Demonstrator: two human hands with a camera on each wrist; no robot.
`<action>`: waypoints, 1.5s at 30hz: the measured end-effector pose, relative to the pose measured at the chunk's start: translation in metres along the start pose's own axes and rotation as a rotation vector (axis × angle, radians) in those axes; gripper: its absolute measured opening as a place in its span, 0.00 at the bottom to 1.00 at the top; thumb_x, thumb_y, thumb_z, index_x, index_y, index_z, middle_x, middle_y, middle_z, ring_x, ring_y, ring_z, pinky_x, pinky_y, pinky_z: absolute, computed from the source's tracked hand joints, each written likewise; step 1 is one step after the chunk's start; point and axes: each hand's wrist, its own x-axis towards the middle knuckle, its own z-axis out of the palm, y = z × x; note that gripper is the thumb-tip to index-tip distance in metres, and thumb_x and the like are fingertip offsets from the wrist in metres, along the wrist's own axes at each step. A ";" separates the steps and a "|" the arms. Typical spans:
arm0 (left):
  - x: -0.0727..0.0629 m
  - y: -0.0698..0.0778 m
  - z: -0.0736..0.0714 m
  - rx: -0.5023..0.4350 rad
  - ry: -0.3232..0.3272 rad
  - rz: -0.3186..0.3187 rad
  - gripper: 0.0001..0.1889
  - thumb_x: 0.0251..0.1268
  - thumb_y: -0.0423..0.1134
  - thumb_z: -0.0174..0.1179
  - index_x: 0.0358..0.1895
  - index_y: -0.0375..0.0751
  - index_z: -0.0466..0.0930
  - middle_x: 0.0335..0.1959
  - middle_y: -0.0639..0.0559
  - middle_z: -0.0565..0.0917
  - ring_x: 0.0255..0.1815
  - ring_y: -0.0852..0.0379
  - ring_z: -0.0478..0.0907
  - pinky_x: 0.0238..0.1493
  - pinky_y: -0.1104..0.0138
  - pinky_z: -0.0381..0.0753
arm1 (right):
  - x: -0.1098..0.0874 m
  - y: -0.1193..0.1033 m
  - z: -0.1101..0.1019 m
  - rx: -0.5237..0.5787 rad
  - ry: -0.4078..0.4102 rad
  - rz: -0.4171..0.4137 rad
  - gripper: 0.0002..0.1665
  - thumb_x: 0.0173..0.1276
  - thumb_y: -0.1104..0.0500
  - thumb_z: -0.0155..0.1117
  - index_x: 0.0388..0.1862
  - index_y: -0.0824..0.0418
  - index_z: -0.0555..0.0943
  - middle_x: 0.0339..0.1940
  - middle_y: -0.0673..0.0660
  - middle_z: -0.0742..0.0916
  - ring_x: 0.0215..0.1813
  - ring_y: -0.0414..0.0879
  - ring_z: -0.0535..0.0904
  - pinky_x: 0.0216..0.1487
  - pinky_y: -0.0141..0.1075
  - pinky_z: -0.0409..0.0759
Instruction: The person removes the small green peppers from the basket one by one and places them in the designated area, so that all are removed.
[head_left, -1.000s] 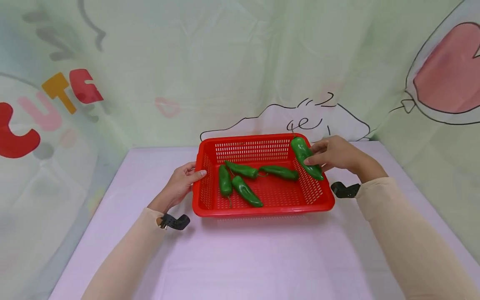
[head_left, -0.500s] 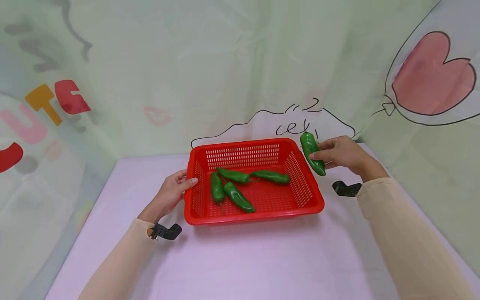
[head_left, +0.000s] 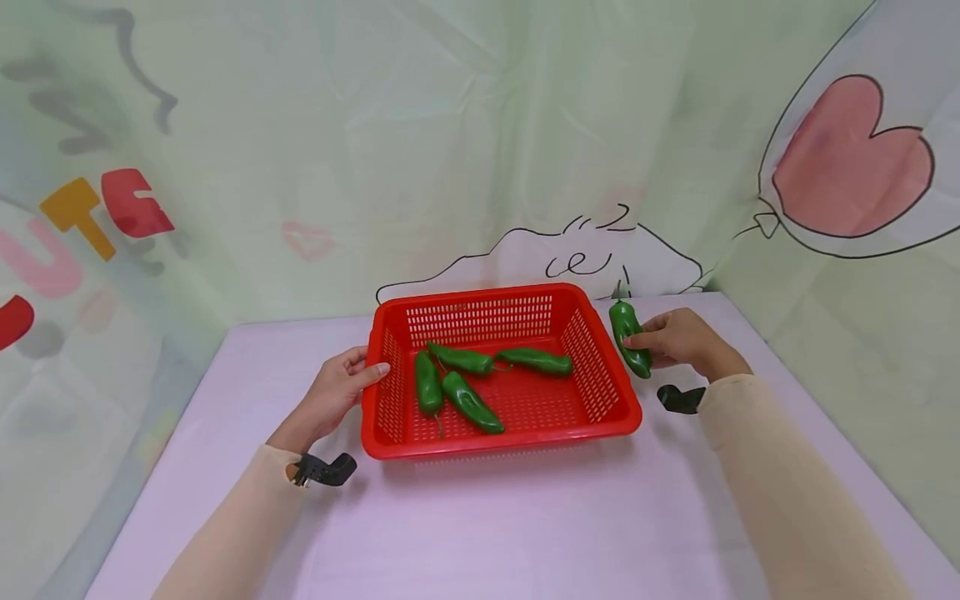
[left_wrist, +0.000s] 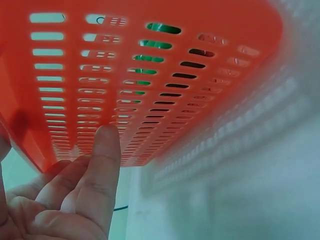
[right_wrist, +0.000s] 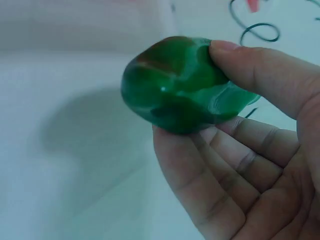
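A red plastic basket [head_left: 525, 429] with slotted walls stands on the table and holds several green peppers [head_left: 471, 403]. My left hand [head_left: 339, 390] grips its left rim, thumb over the top. In the left wrist view the fingers [left_wrist: 106, 145] lie against the outside of the slotted wall [left_wrist: 165, 85]. Just outside the basket's right wall, my right hand [head_left: 686, 342] pinches another green pepper [head_left: 628, 337] between thumb and fingers, its stem pointing away from me. In the right wrist view this pepper [right_wrist: 175, 85] shows end-on, with its shadow on the table beneath.
A pale lilac cloth covers the table [head_left: 450, 525]. Printed curtains [head_left: 450, 150] hang behind it and on both sides. Each wrist carries a small black camera [head_left: 681, 399].
My right hand has carried its pepper from over the basket's right end to outside it, then down toward the table. My left hand keeps its grip on the rim. The head view has shifted.
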 end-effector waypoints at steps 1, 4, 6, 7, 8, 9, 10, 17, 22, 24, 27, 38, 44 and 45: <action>-0.001 0.000 -0.001 0.002 -0.001 0.001 0.31 0.77 0.43 0.62 0.76 0.35 0.66 0.64 0.35 0.82 0.52 0.52 0.87 0.52 0.61 0.88 | 0.002 0.003 0.001 -0.003 -0.003 0.012 0.44 0.72 0.44 0.71 0.68 0.79 0.71 0.54 0.71 0.84 0.45 0.53 0.88 0.57 0.50 0.87; -0.003 0.002 -0.002 0.007 -0.007 0.005 0.31 0.78 0.43 0.62 0.77 0.34 0.65 0.64 0.34 0.82 0.52 0.52 0.87 0.52 0.62 0.88 | 0.004 0.009 0.005 -0.007 -0.009 0.046 0.44 0.71 0.45 0.71 0.68 0.79 0.71 0.53 0.70 0.85 0.45 0.53 0.88 0.55 0.48 0.88; -0.004 0.002 -0.003 0.009 -0.009 0.008 0.31 0.78 0.42 0.61 0.77 0.34 0.65 0.64 0.33 0.82 0.52 0.51 0.87 0.52 0.63 0.88 | 0.006 0.012 0.005 -0.022 -0.007 0.060 0.45 0.71 0.46 0.71 0.68 0.80 0.70 0.52 0.70 0.85 0.44 0.53 0.88 0.53 0.47 0.89; -0.004 0.002 -0.003 0.011 -0.010 0.010 0.31 0.78 0.42 0.61 0.77 0.34 0.65 0.64 0.33 0.82 0.52 0.51 0.87 0.52 0.63 0.89 | 0.006 0.013 0.005 -0.026 -0.006 0.066 0.45 0.71 0.46 0.71 0.68 0.81 0.70 0.52 0.71 0.85 0.44 0.54 0.88 0.52 0.47 0.89; -0.005 0.003 -0.003 0.011 -0.011 0.013 0.31 0.78 0.42 0.61 0.77 0.34 0.64 0.64 0.33 0.82 0.52 0.50 0.87 0.52 0.62 0.89 | 0.006 0.015 0.005 -0.033 -0.005 0.070 0.45 0.71 0.46 0.71 0.68 0.81 0.70 0.51 0.71 0.84 0.44 0.54 0.87 0.52 0.46 0.89; -0.005 0.003 -0.004 0.012 -0.012 0.016 0.31 0.78 0.42 0.61 0.77 0.34 0.64 0.64 0.33 0.82 0.52 0.50 0.87 0.52 0.62 0.89 | 0.007 0.016 0.004 -0.038 -0.005 0.074 0.45 0.71 0.46 0.71 0.69 0.81 0.70 0.51 0.71 0.84 0.44 0.54 0.87 0.51 0.45 0.90; -0.005 0.002 -0.004 0.012 -0.012 0.017 0.31 0.78 0.43 0.61 0.77 0.34 0.64 0.64 0.33 0.82 0.52 0.50 0.87 0.52 0.62 0.88 | 0.008 0.019 0.004 -0.044 -0.007 0.077 0.45 0.71 0.47 0.71 0.69 0.81 0.69 0.52 0.71 0.84 0.44 0.54 0.87 0.50 0.44 0.90; -0.006 0.001 -0.003 0.008 -0.014 0.031 0.31 0.78 0.43 0.61 0.76 0.34 0.65 0.64 0.33 0.82 0.53 0.49 0.88 0.52 0.61 0.88 | 0.015 0.035 0.006 -0.060 -0.015 0.098 0.45 0.71 0.47 0.71 0.70 0.81 0.69 0.53 0.71 0.82 0.46 0.56 0.83 0.46 0.39 0.89; -0.007 0.001 -0.003 0.004 -0.016 0.030 0.31 0.78 0.43 0.61 0.76 0.34 0.65 0.64 0.33 0.82 0.52 0.50 0.88 0.53 0.60 0.88 | 0.016 0.037 0.008 -0.080 -0.009 0.115 0.44 0.71 0.48 0.72 0.69 0.81 0.70 0.54 0.74 0.81 0.47 0.58 0.82 0.46 0.40 0.89; -0.007 0.001 -0.003 0.003 -0.017 0.032 0.31 0.78 0.43 0.61 0.77 0.33 0.65 0.64 0.33 0.82 0.52 0.50 0.88 0.53 0.60 0.88 | 0.017 0.037 0.009 -0.085 -0.007 0.116 0.43 0.71 0.48 0.72 0.69 0.81 0.70 0.54 0.74 0.81 0.47 0.58 0.82 0.46 0.41 0.90; -0.007 0.001 -0.003 -0.001 -0.021 0.036 0.31 0.78 0.42 0.61 0.76 0.33 0.65 0.64 0.32 0.82 0.51 0.51 0.88 0.52 0.61 0.88 | 0.019 0.038 0.009 -0.099 -0.001 0.114 0.43 0.71 0.49 0.72 0.68 0.80 0.71 0.54 0.74 0.82 0.47 0.58 0.82 0.46 0.40 0.90; -0.004 0.001 -0.001 0.004 -0.009 0.018 0.29 0.78 0.42 0.61 0.76 0.37 0.66 0.63 0.35 0.83 0.51 0.51 0.88 0.52 0.61 0.89 | 0.012 0.028 0.005 -0.233 0.004 0.061 0.51 0.70 0.44 0.70 0.74 0.79 0.63 0.67 0.79 0.73 0.62 0.71 0.75 0.60 0.60 0.84; -0.001 0.001 -0.001 0.001 -0.016 0.026 0.30 0.78 0.42 0.61 0.76 0.36 0.66 0.64 0.34 0.82 0.52 0.51 0.88 0.52 0.61 0.88 | -0.005 -0.003 -0.003 -0.296 0.045 -0.031 0.54 0.72 0.40 0.67 0.78 0.77 0.59 0.72 0.82 0.69 0.70 0.77 0.66 0.63 0.70 0.76; -0.001 0.001 -0.001 -0.001 -0.018 0.029 0.30 0.79 0.42 0.60 0.77 0.35 0.66 0.64 0.34 0.82 0.52 0.51 0.88 0.52 0.61 0.88 | -0.008 -0.010 -0.004 -0.289 0.051 -0.050 0.54 0.72 0.41 0.67 0.79 0.76 0.58 0.73 0.81 0.68 0.70 0.77 0.66 0.63 0.70 0.76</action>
